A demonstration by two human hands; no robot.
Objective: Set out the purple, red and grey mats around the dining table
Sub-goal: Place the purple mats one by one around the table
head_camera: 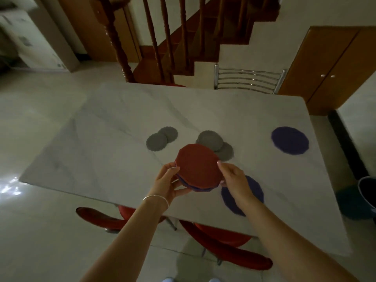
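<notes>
From the head camera, the left hand [169,180] cups a small stack of mats [198,169] from beneath, red on top, purple under it, above the worktop [122,110]. The right hand [232,176] pinches the red mat's edge. They look light, soft and floppy, so lifting by the rim suits.

We can see only thin purple edges [190,187] under the red mat [198,166], so we cannot count the mats in the held stack, and our right hand [234,180] and forearm cover the middle of the near purple mat [255,188]. In each grey pair one mat hides part of the other [225,152]. The dark bucket [367,190] is cut off at the right edge, and the cabinets [22,37] at far left are blurred.
</notes>
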